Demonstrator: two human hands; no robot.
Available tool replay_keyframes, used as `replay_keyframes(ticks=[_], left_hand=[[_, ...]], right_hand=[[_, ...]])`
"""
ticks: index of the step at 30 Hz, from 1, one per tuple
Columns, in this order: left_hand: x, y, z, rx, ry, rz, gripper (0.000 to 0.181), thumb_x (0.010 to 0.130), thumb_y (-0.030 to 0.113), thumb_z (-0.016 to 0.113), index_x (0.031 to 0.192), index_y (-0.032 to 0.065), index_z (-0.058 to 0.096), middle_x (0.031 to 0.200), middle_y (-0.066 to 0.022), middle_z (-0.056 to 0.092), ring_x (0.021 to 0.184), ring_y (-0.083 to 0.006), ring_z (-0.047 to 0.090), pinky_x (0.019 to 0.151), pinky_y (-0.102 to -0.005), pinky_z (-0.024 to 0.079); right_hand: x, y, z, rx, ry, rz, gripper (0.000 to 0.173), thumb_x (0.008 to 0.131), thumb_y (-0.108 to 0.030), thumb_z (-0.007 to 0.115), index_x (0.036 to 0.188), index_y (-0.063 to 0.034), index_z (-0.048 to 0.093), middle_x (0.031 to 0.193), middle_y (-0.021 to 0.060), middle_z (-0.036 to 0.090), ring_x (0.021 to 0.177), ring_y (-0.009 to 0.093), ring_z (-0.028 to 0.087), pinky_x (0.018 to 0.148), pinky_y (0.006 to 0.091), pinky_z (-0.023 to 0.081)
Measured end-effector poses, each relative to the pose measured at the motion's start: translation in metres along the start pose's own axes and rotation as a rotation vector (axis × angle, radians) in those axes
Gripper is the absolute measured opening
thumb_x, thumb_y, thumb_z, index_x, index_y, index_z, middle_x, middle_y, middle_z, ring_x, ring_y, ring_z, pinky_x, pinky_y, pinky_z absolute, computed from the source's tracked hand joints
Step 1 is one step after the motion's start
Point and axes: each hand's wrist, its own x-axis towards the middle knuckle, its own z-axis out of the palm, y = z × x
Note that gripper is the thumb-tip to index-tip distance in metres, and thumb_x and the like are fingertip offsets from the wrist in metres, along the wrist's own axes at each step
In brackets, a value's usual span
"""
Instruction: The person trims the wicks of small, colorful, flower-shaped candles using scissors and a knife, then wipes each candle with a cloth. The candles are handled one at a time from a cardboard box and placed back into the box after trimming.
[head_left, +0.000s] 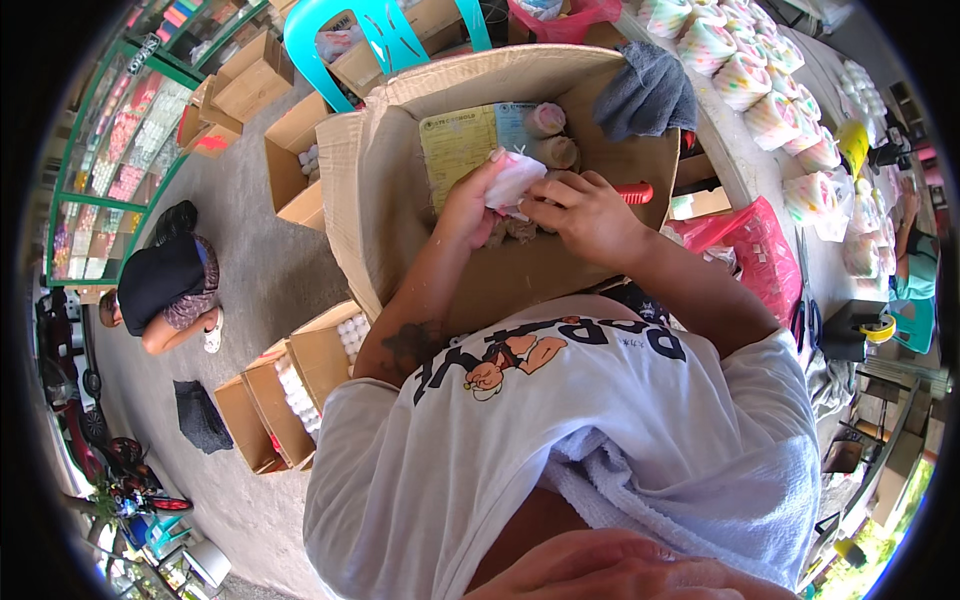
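My left hand (469, 201) grips a white and pink wax-like piece (514, 180), probably a candle, above a large open cardboard box (480, 281). Short pale strands stick up from its top. Fingertips of my right hand (589, 217) touch the piece's lower right side. A ridged red handle (634, 193) shows just beyond my right hand; whether I hold it is hidden. Inside the box, a pink-and-white roll-shaped piece (545, 120) and a tan one (559, 152) lie against printed yellow and blue sheets (454, 146). More pale pieces (517, 229) are partly hidden under my hands.
A grey cloth (646, 90) drapes over the box's right corner. Spiral white pieces with coloured spots (772, 120) crowd the right-hand ledge, near scissors (806, 315). Cartons of white items (296, 394) stand at left. A turquoise chair (375, 34) is beyond; another person (161, 285) crouches leftward.
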Motion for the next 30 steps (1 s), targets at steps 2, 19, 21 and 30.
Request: replay_keyframes(ticks=[2,19,21,30], left_hand=[[0.001,0.001,0.003,-0.019,0.021,0.004,0.037,0.091,0.038,0.054,0.110,0.0060,0.057,0.098,-0.0067,0.065,0.083,-0.0150,0.063,0.066,-0.0282,0.051],[0.002,-0.003,-0.004,-0.211,-0.222,0.040,0.050,0.093,0.037,0.046,0.133,0.0075,0.039,0.125,-0.0129,0.053,0.109,-0.0310,0.055,0.090,-0.0421,0.047],[-0.001,-0.003,-0.003,-0.223,-0.212,0.064,0.046,0.092,0.027,0.053,0.132,0.0089,0.040,0.125,-0.0108,0.052,0.110,-0.0254,0.055,0.090,-0.0422,0.048],[0.011,-0.027,-0.010,0.101,-0.095,0.291,0.049,0.091,0.027,0.057,0.133,0.0105,0.038,0.126,-0.0093,0.051,0.113,-0.0241,0.052,0.095,-0.0466,0.043]], right_hand=[[0.003,0.004,-0.003,0.029,0.031,0.027,0.032,0.070,-0.007,0.059,0.101,-0.0184,0.062,0.106,-0.0001,0.053,0.092,0.022,0.058,0.077,0.0378,0.048],[-0.008,0.025,-0.024,0.822,0.124,0.730,0.025,0.090,0.000,0.049,0.115,-0.0043,0.053,0.091,0.0056,0.059,0.073,0.010,0.055,0.069,0.0245,0.046],[-0.010,0.022,-0.027,0.822,0.097,0.768,0.025,0.090,0.000,0.050,0.114,-0.0043,0.053,0.092,0.0056,0.060,0.073,0.010,0.056,0.069,0.0241,0.045],[-0.002,0.020,-0.041,0.252,0.471,0.419,0.034,0.083,0.003,0.056,0.116,-0.0035,0.053,0.100,0.0149,0.059,0.090,0.028,0.058,0.079,0.0347,0.048]])
